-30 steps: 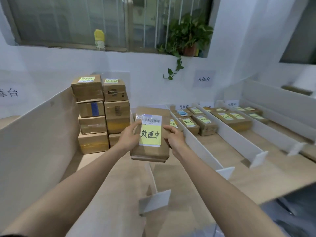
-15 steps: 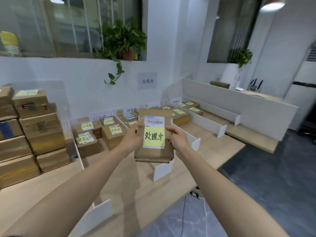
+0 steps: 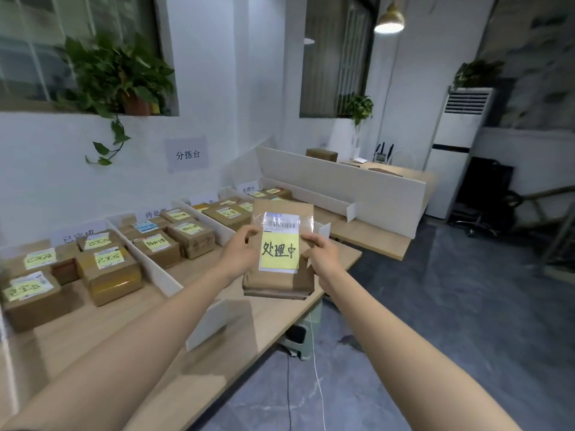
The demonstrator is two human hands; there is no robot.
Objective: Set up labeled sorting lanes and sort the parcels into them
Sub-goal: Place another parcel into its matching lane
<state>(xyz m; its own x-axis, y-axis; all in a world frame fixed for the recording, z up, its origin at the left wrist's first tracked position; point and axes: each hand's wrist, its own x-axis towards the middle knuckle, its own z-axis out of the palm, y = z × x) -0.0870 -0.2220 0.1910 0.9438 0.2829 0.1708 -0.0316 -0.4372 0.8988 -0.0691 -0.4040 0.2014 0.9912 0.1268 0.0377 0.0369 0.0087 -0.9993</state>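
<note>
1. Hovering over the tabletop's (image 3: 124,337) front edge, the parcel (image 3: 280,283) marked 处理中 is pinched by left hand (image 3: 238,253) and right hand (image 3: 322,255).
2. Carried rightward just now, it nears its matching lane sign (image 3: 250,189) at the back edge; placing likely follows.

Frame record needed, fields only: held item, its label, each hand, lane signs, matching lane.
held item: flat brown cardboard parcel, in the air
label: yellow sticky note reading 处理中, below a barcode sticker
left hand: grips the parcel's left edge
right hand: grips the parcel's right edge
lane signs, left to right: white 已完成 sign, 待处理 sign, partly hidden sign, 处理中 sign
matching lane: the one behind the 处理中 sign, farthest right; it holds parcels with yellow notes
</note>
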